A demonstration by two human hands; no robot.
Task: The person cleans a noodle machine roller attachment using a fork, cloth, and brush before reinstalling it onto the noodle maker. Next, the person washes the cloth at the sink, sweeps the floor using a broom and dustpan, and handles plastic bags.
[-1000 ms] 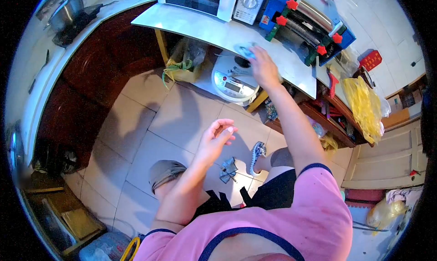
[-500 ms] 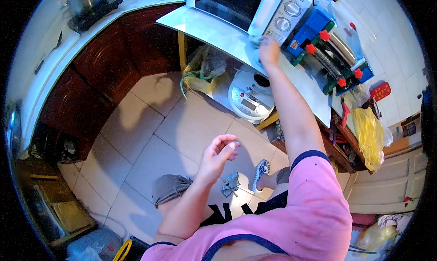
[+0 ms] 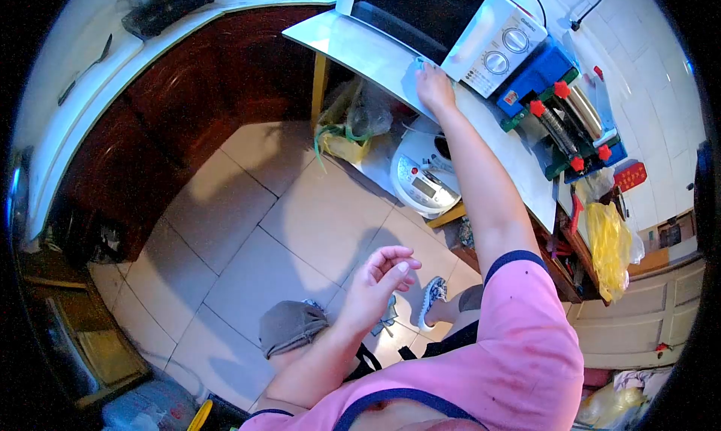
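Note:
My right hand [image 3: 435, 90] is closed on a bluish cloth [image 3: 420, 63], of which only a small part shows past the fingers. Hand and cloth rest on the white tabletop [image 3: 375, 59], just in front of the microwave [image 3: 420, 18]. My left hand [image 3: 377, 287] hangs in the air over the tiled floor, fingers loosely curled and apart, holding nothing. Beneath the tabletop stands a white rice cooker [image 3: 422, 179], left of my right forearm.
A blue roller machine [image 3: 571, 119] with red knobs stands right of the microwave. Yellow plastic bags [image 3: 607, 243] hang at the right. Dark red cabinets [image 3: 180, 108] curve along the left. A bag [image 3: 349, 134] sits under the table.
My right hand has moved left along the tabletop to the microwave's front, with the cloth. The view has shifted, so more of the microwave shows. My left hand stays loosely curled.

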